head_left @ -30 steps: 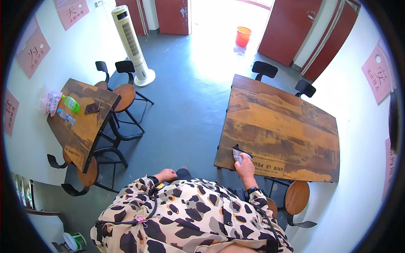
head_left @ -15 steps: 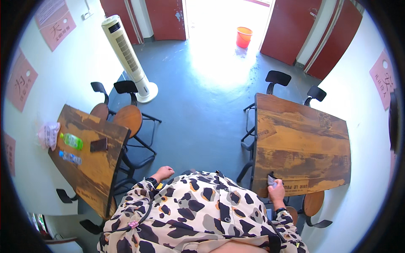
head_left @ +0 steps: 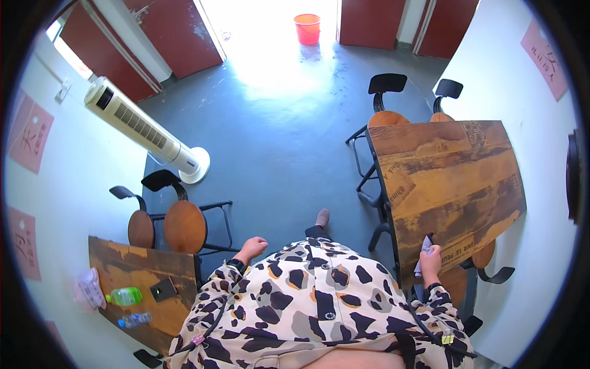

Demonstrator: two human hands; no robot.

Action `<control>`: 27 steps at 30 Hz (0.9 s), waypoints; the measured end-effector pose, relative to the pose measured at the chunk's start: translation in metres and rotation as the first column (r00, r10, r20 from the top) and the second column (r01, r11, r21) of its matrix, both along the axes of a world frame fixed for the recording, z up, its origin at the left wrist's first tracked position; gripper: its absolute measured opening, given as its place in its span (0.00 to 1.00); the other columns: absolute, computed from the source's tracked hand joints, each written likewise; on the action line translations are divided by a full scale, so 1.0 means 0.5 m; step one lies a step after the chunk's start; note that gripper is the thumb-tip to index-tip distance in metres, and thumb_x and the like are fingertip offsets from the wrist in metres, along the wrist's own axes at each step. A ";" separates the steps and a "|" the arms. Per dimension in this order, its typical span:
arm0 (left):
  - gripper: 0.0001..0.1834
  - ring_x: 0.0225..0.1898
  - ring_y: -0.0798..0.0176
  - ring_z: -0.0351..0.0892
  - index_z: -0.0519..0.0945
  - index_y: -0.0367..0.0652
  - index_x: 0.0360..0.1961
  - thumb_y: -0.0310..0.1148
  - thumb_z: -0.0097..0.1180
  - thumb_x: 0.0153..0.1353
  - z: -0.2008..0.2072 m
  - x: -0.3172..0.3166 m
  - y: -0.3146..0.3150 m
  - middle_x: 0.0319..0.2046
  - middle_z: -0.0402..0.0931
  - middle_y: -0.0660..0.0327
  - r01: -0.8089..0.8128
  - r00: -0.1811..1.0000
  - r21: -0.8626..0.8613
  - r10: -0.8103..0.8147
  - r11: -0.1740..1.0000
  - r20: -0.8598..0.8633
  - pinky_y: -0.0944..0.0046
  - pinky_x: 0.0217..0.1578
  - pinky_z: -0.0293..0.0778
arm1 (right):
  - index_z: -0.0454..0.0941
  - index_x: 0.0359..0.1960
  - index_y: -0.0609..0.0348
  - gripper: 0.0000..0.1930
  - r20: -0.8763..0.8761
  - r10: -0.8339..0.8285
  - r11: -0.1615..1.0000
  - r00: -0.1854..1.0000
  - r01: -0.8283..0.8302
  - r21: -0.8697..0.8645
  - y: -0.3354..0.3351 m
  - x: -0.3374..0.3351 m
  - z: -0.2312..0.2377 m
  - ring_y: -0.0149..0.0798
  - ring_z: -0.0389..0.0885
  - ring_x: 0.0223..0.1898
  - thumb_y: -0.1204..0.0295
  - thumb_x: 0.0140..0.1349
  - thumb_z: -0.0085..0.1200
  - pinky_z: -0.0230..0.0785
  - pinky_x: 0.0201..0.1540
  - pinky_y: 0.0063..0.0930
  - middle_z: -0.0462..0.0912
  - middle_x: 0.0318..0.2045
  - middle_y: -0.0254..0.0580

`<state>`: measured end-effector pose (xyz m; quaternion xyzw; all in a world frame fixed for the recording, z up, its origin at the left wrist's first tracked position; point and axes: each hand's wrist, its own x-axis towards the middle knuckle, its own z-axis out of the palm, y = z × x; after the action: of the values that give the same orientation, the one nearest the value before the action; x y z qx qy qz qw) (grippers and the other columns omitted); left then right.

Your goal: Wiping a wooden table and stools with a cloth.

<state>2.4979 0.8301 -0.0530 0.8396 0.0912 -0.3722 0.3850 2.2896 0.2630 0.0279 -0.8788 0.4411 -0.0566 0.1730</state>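
My right hand (head_left: 432,263) is closed around a greyish cloth (head_left: 424,248) at the near left edge of the right-hand wooden table (head_left: 448,184). The cloth sticks out past my fingers and lies against the tabletop; a small dark bit shows at its far end, too small to make out. My left hand (head_left: 253,248) hangs in front of my body over the floor, its fingers curled in with nothing seen in them. It touches no furniture.
Left, another wooden table (head_left: 147,261) bears a green bottle (head_left: 126,296), a clear bottle (head_left: 134,320), a dark phone-like slab (head_left: 163,289) and a pinkish bag (head_left: 91,288). Stools (head_left: 185,227) stand beside it. A white tower fan (head_left: 147,132) stands beyond; a red bucket (head_left: 307,29) sits at the doorway.
My view has turned and shifted, so the fan and left table appear lower and the bucket higher. A foot has come into sight. The cloth stays in my right hand at the table edge.
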 end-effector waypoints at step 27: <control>0.16 0.26 0.65 0.80 0.82 0.40 0.40 0.37 0.54 0.53 0.029 0.948 -0.114 0.26 0.81 0.58 0.323 0.946 0.172 -0.318 0.931 -0.056 0.65 0.29 0.76 | 0.69 0.44 0.51 0.18 0.001 -0.149 0.988 0.989 0.149 -0.048 -0.112 0.765 0.026 0.58 0.78 0.40 0.66 0.49 0.52 0.70 0.42 0.50 0.80 0.37 0.56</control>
<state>2.9720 0.7733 -0.0386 0.8691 -0.0088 -0.4317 0.2412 2.6720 0.2068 0.0408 -0.8475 0.5041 -0.0788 0.1465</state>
